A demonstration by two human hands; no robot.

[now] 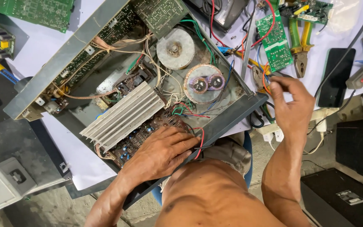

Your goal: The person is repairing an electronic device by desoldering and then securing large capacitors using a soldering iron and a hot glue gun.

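Left hand [162,151] flat on circuit board [141,136]

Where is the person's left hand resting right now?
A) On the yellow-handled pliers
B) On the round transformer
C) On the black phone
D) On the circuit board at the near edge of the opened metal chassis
D: the left hand lies flat on the brown circuit board just below the ribbed aluminium heat sink inside the open chassis, far from the pliers and phone.
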